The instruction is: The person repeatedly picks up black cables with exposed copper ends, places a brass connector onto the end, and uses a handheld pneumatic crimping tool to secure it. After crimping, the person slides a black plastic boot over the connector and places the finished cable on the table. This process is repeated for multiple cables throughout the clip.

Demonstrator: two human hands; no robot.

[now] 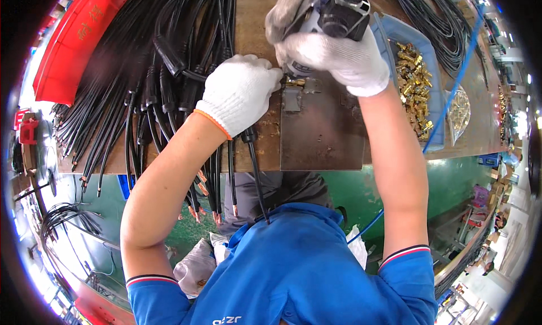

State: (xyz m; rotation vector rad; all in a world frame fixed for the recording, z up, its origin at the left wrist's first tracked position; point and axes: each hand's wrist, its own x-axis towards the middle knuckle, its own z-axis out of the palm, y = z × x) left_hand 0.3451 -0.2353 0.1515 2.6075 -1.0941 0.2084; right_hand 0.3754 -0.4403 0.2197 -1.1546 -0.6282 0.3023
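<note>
My right hand, in a white knit glove, is wrapped round a silver and black power tool. The tool stands over a small brass fitting in a metal fixture on a brown plate. To the left, my gloved left hand is closed, its fingertips next to the fitting. What those fingers hold is hidden. Below that wrist, a black cable with a rubber sleeve hangs over the table's near edge.
Many black cables cover the left side, beside a red bin. On the right stand a blue tray of brass fittings and a clear bag. Coiled cable lies behind the tray. A blue cord crosses the right side.
</note>
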